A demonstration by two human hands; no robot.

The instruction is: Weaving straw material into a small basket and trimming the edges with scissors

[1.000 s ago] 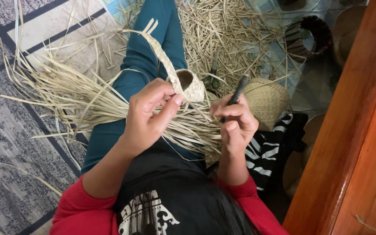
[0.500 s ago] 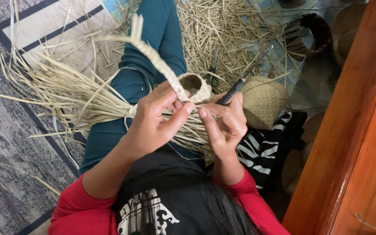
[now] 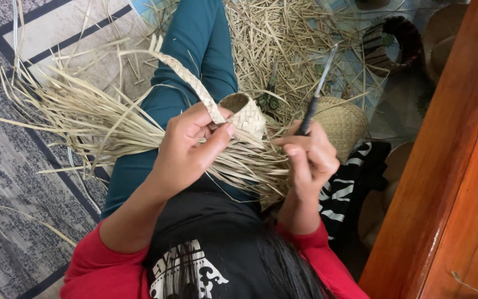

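Note:
My left hand [image 3: 190, 150] pinches a small woven straw piece [image 3: 245, 113], a little cup shape with a plaited band running up to the left and long loose straw strips [image 3: 89, 119] fanning out over my teal-clad leg [image 3: 195, 55]. My right hand [image 3: 307, 160] grips a thin tool with a dark handle and a metal spike [image 3: 316, 94], its point tilted up and away from the weave. The two hands sit close together above my lap, with strips running between them.
A heap of cut straw [image 3: 283, 39] covers the floor ahead. A finished round woven basket [image 3: 341, 122] lies right of my right hand. A dark woven piece [image 3: 399, 33] sits at upper right. A wooden board [image 3: 455, 166] borders the right side. A patterned rug [image 3: 17, 182] lies left.
My right hand turned the spiked tool so its tip now points up and away from the weave. My left hand shifted its grip on the woven piece, lifting it slightly.

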